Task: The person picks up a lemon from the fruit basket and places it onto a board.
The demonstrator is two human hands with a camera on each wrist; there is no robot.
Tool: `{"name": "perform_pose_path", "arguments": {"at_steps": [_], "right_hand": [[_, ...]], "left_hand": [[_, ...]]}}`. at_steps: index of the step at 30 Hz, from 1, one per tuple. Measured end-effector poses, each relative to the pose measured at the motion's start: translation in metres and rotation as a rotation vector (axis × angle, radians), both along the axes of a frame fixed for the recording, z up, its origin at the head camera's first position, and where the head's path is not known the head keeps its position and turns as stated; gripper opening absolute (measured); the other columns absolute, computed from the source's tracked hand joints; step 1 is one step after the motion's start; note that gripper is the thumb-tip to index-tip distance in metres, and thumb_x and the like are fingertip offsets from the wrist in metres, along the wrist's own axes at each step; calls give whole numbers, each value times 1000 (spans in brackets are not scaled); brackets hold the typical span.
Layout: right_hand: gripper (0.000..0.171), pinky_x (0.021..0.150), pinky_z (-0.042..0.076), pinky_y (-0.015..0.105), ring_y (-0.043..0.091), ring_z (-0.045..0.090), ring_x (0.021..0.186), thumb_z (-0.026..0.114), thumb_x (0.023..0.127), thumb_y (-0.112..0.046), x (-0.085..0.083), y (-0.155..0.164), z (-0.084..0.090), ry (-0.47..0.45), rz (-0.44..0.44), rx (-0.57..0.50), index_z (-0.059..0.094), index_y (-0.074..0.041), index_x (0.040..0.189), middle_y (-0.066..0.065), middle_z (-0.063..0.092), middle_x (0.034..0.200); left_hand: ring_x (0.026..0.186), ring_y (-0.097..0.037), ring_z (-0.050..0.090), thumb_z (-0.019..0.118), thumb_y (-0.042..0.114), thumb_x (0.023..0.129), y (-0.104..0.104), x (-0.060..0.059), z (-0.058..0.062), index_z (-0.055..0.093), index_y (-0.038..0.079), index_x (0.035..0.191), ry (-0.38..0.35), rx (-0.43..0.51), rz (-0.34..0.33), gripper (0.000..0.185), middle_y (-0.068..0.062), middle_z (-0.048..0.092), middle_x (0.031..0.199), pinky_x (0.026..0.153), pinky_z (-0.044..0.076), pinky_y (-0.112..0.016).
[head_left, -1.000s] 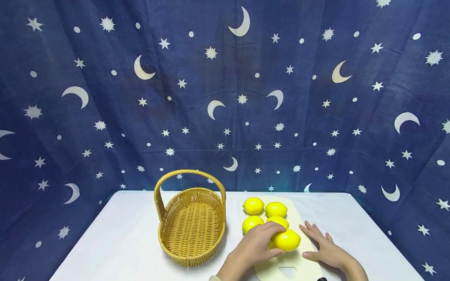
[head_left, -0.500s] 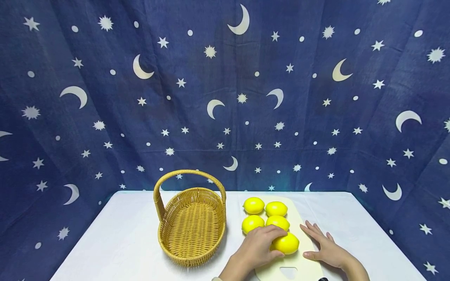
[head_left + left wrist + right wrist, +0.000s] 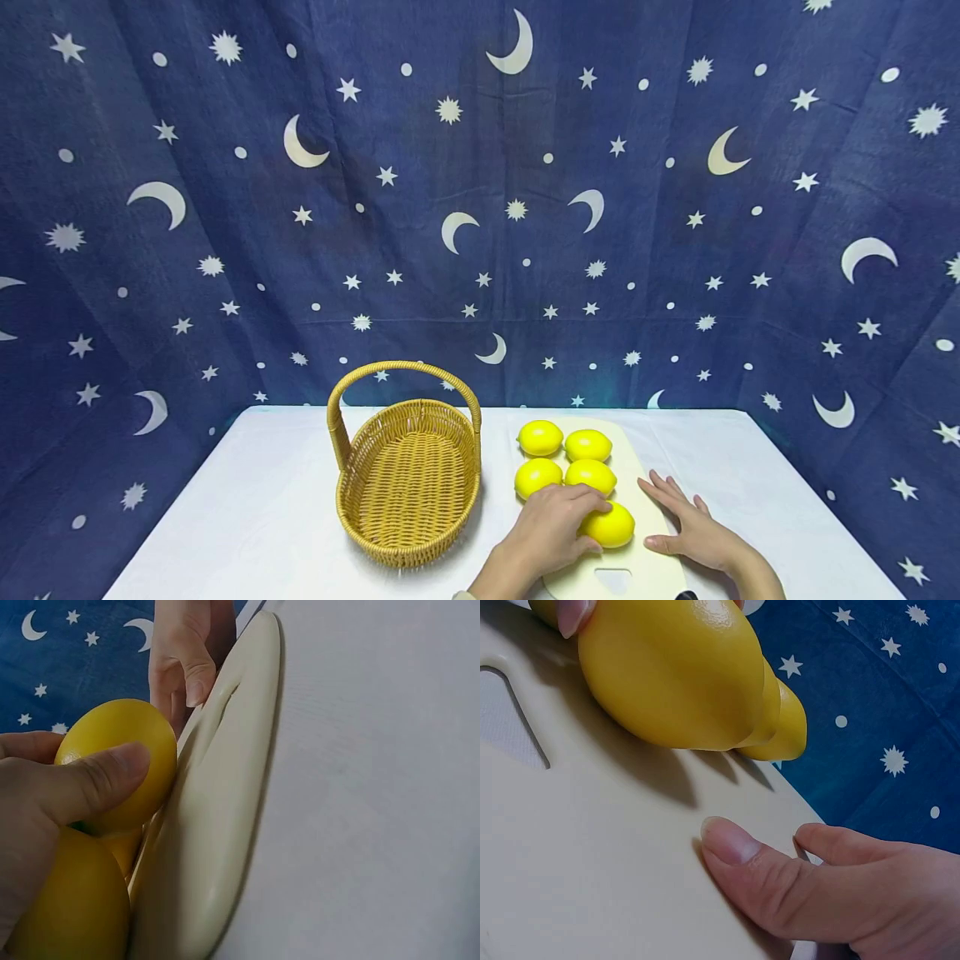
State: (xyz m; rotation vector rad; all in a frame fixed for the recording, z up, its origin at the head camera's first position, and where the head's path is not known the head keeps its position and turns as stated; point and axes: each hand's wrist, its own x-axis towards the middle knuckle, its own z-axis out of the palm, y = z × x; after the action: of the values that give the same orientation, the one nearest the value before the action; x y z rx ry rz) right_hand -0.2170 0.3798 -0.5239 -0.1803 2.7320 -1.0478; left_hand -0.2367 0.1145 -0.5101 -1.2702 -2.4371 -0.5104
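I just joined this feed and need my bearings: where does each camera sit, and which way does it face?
Head: above, facing forward and down at the basket, cutting board, left hand and right hand.
Left wrist: low along the table; its thumb on the near lemon.
Right wrist: just over the board; its thumb resting there.
All three views show that lemon and the board.

Backdrop: dark blue cloth [image 3: 480, 208] printed with white stars and crescent moons, hung behind and beside the white surface [image 3: 247, 500]. Lighting even.
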Motion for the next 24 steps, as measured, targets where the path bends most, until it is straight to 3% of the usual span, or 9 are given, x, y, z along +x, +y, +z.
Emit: {"name": "perform_pose_path", "arguments": {"at_steps": [8,20,24], "right_hand": [[88,100,-14,75,56,-4,137,77,74,-37,1,-1,1,4,0,16,36,-3,144,32,12,152],[87,101,-12,75,57,-2,137,76,74,-38,1,-3,-1,33,2,29,38,-3,143,32,14,151],[86,101,-13,74,57,-2,137,76,74,-37,1,0,-3,32,-1,15,38,-2,143,33,14,151]], "left_hand": [[104,1,59,81,44,69,-1,2,1,62,30,110,38,-8,19,47,19,64,110,85,45,-15],[113,-3,55,76,47,75,-5,1,1,57,32,124,45,-50,40,55,18,60,121,97,44,-23],[113,-2,55,76,48,75,-3,1,4,58,34,123,33,-56,40,53,19,60,119,95,44,-22]]}}
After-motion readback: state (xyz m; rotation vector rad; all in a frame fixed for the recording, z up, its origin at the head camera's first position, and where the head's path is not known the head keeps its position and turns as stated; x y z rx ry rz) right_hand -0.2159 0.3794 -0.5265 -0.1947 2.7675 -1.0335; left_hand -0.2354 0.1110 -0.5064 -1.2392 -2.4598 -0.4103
